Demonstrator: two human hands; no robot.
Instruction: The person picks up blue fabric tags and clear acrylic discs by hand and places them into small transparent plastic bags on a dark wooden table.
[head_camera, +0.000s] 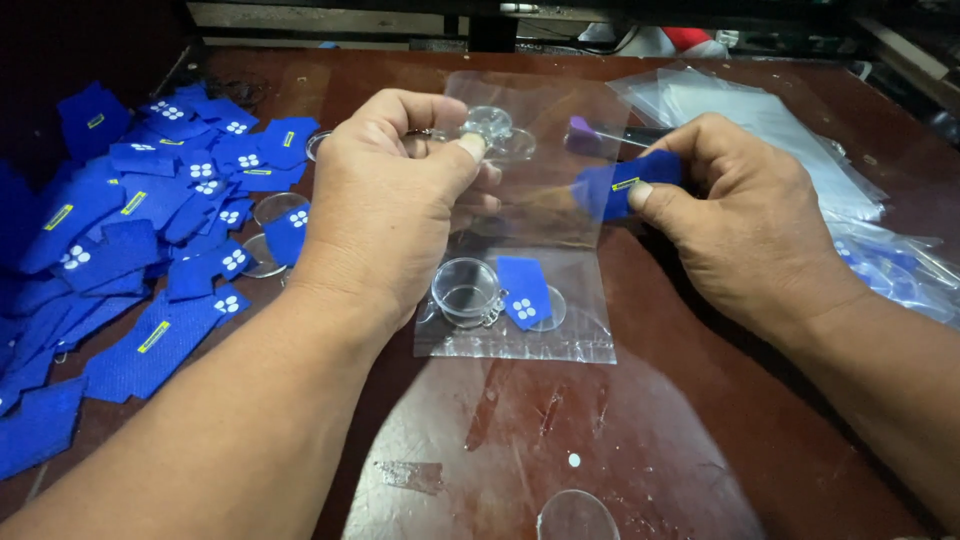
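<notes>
Left hand (395, 200) pinching clear discs (490, 128) above bag (560, 330). Right hand (740, 215) clamped on blue patch (625, 185). Patch pile (140, 240) at left.

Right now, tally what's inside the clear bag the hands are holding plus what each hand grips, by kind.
Blue fabric tags: 2, one in the clear bag at, one in the right hand at
Clear round shells: 3, one domed and one flat in the bag, one in the left hand at
Total: 5
</notes>
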